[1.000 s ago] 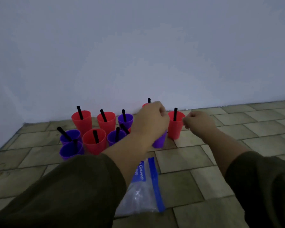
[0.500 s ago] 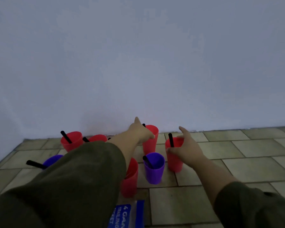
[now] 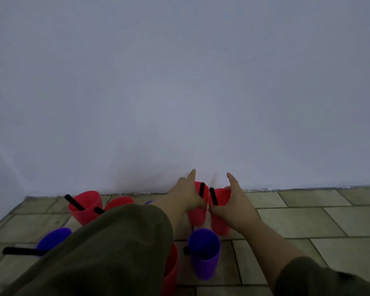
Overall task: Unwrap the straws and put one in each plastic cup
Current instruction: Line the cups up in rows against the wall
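Note:
Red and purple plastic cups stand on the tiled floor by the wall, each visible one with a black straw. My left hand grips a red cup near the wall, index finger pointing up; a black straw stands in it. My right hand grips the neighbouring red cup with its own black straw. The two cups touch. A purple cup with a straw stands in front of them.
More cups sit to the left: a red cup, a second red cup, a purple cup with a long straw, and a red cup partly under my left sleeve. The white wall rises just behind.
The camera has moved closer and lower. My right hand has slid its red cup left against the one in my left hand. The blue bag has left the view.

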